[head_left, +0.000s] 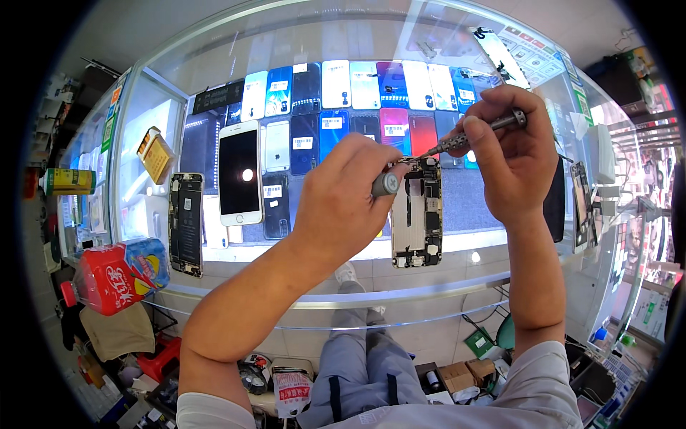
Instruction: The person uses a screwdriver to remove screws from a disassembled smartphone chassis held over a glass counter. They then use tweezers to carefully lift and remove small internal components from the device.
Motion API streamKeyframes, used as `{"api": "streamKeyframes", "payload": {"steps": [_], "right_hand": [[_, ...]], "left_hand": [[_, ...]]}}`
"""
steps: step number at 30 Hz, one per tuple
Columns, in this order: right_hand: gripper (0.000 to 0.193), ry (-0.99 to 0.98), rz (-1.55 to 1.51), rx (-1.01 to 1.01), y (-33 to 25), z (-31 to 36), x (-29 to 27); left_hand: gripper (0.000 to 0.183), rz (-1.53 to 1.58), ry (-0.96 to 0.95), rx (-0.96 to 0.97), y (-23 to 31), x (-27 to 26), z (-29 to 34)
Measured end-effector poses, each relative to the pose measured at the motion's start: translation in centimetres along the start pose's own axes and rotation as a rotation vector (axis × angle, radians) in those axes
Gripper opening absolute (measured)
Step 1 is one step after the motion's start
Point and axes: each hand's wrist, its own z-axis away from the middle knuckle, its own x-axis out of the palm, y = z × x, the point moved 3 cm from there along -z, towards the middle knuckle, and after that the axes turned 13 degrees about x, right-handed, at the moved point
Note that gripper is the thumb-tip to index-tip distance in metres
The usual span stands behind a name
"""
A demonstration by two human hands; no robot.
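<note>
On the glass counter lies an opened phone (417,222), its circuit board and bare metal frame exposed. My right hand (511,154) grips a dark grey screwdriver (493,134) with a dimpled handle. The slanted tip reaches the phone's upper end. My left hand (346,189) is closed round a second, light grey screwdriver (386,184), whose handle end carries a cross mark. Left fingertips meet at the phone's top edge beside the tip, and they hide what lies under them. Left of that hand rests a white phone (241,175) with a dark screen.
Another opened phone (186,225) lies farther left, below a yellow cigarette pack (155,155). A red-labelled bottle (114,277) stands at the near left corner. A phone screen part (498,57) is at the far right. Several phones show beneath the glass counter (321,294).
</note>
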Motion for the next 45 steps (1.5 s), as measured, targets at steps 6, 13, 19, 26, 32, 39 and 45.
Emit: {"api": "streamKeyframes", "payload": {"steps": [6, 13, 19, 26, 32, 39, 45], "right_hand": [[0.035, 0.028, -0.068, 0.035, 0.5, -0.1, 0.3], [0.032, 0.162, -0.123, 0.065, 1.5, -1.3, -1.7], [0.032, 0.114, -0.084, 0.011, 0.9, -1.2, -1.1], [0.033, 0.117, -0.078, 0.034, 1.7, -1.4, -1.5], [0.030, 0.084, -0.124, 0.078, 1.8, -0.9, -0.3], [0.021, -0.102, -0.216, 0.324, -0.2, 1.8, 3.7], [0.045, -0.183, 0.082, -0.045, -0.9, 2.6, 4.9]], "left_hand": [[0.016, -0.034, -0.053, 0.002, 0.3, -0.4, -0.3], [0.016, -0.362, -0.070, -0.100, -2.4, -3.6, -1.4], [0.025, -0.499, -0.168, -0.110, -3.4, -2.8, -0.9], [0.022, -0.511, -0.197, -0.155, -2.7, -2.6, -0.8], [0.022, -0.430, -0.101, -0.140, -1.0, -3.3, -1.2], [0.106, -0.239, -0.166, 0.218, 2.2, -2.2, -2.1], [0.115, -0.082, -0.219, 0.007, 2.7, -1.6, -0.2]]}}
